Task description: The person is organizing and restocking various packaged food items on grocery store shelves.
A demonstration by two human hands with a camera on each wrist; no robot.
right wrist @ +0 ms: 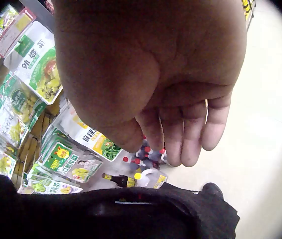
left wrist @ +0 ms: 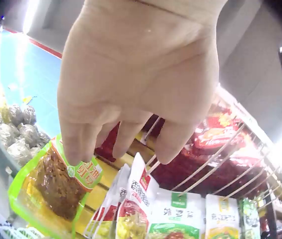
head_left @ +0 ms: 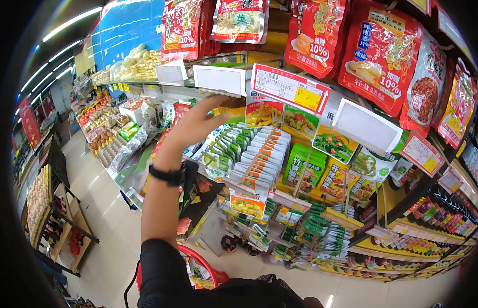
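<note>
My left hand [head_left: 195,123] reaches up to the hanging packets below the white price-tag holders. In the left wrist view, its fingers point down and stand apart from the thumb. The fingertips overlap the top corner of a green-edged packet of brown pickled vegetables [left wrist: 56,186]. White packets of pickled vegetables [left wrist: 136,204] hang beside it, under the thumb. My right hand [right wrist: 156,84] hangs low with loosely bent fingers and holds nothing. Beyond it in the right wrist view is a white packet with green vegetables [right wrist: 92,133].
Red packets [head_left: 375,56] hang on the upper row. Rows of white and green packets [head_left: 259,154] fill the rack below. A red basket [head_left: 218,277] with packets in it stands by my body. Bottles [right wrist: 118,179] stand low on the right, and egg trays [head_left: 37,205] at the left.
</note>
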